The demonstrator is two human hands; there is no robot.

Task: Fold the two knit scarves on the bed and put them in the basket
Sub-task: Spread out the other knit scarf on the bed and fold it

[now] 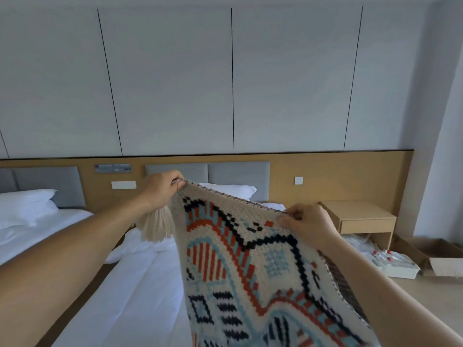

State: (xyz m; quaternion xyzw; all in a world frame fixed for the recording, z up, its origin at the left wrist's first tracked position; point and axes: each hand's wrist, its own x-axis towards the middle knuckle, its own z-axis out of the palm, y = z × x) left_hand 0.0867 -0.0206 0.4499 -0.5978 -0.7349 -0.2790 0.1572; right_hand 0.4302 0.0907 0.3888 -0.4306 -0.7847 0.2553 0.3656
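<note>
A cream knit scarf (250, 266) patterned in orange, light blue and black hangs in the air over the bed (140, 291). My left hand (162, 189) pinches its top left corner, and a cream fringe (156, 225) dangles below that hand. My right hand (308, 224) pinches the top edge further right. The scarf's top edge runs taut between both hands and its lower part falls out of view at the bottom. A second scarf and a basket do not show in this view.
White pillows (25, 204) lie on a second bed at the left, and another pillow (233, 190) sits behind the scarf. A wooden nightstand (360, 216) stands at the right. Beyond it on the floor are a white container (395, 265) and cardboard boxes (443, 261).
</note>
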